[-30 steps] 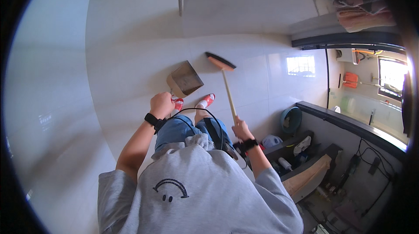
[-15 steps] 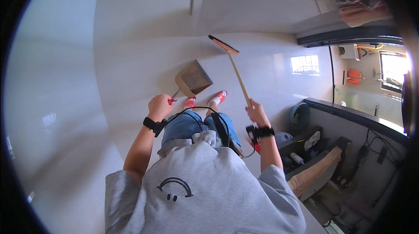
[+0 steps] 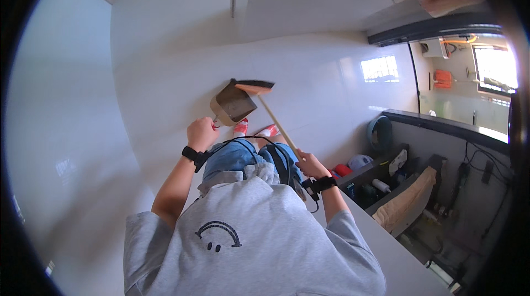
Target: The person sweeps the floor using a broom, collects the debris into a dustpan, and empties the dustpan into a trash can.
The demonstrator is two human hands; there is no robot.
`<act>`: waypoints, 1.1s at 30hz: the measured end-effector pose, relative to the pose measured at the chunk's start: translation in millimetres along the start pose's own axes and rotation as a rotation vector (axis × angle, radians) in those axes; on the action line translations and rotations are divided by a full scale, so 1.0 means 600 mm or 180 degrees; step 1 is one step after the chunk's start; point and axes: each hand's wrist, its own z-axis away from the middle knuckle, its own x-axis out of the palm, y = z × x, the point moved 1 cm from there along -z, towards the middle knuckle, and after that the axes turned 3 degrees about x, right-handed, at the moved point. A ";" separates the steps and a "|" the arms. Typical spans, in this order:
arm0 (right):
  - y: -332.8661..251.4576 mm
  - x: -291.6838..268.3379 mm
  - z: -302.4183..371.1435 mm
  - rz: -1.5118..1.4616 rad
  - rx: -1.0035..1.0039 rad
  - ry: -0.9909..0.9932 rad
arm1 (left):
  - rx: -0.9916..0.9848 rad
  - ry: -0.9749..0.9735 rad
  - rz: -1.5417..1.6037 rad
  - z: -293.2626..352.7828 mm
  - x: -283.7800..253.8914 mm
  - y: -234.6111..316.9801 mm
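Observation:
My left hand (image 3: 202,134) is closed around the red handle of a tan dustpan (image 3: 236,105), which lies ahead of my feet with its open side facing away to the right. My right hand (image 3: 311,164) grips the pale yellow stick of a broom (image 3: 273,118). The broom's orange and black head (image 3: 255,86) overlaps the far edge of the dustpan; whether the bristles touch the pan or the floor, I cannot tell. Black bands with a cable sit on both wrists.
Pale glossy floor tiles (image 3: 309,70) spread ahead. At the right stand a blue bucket (image 3: 380,132) and a low dark shelf holding bottles and a tan cloth (image 3: 406,199). A dark-framed doorway (image 3: 417,78) opens on the right, and a smooth light wall (image 3: 61,108) runs along the left.
The broom has swung left and nearer, its head going from beyond the dustpan to its far edge. My right hand has moved left and lower. The dustpan has shifted slightly left.

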 end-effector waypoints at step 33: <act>0.171 0.090 -0.008 -0.0506 0.0409 0.0540 | -0.0262 -0.0530 -0.0469 -0.004 0.009 0.004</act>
